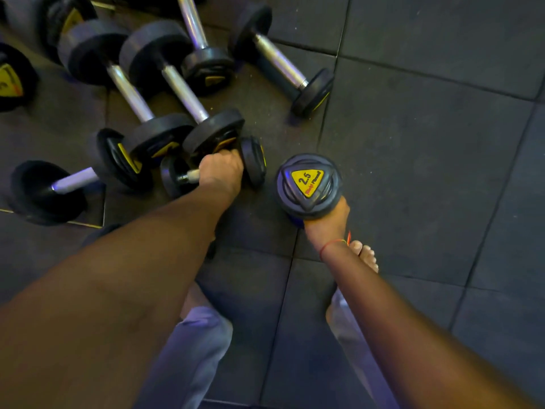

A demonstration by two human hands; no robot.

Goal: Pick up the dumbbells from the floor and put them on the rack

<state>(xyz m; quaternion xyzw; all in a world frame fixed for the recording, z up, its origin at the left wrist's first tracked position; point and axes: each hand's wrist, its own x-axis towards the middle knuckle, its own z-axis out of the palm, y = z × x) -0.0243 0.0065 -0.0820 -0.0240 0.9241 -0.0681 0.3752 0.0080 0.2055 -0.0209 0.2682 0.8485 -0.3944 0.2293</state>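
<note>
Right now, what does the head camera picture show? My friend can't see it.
A person bends over a dark tiled gym floor, each hand gripping a small dumbbell: the left hand holds one by its handle low among other dumbbells, and the right hand holds one marked 2.5 end-up. Several bigger dumbbells lie nearby.

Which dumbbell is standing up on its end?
The 2.5 dumbbell gripped by the right hand: its yellow-labelled end faces the camera. The small dumbbell in the left hand and the others lie sideways, handles showing.
</note>
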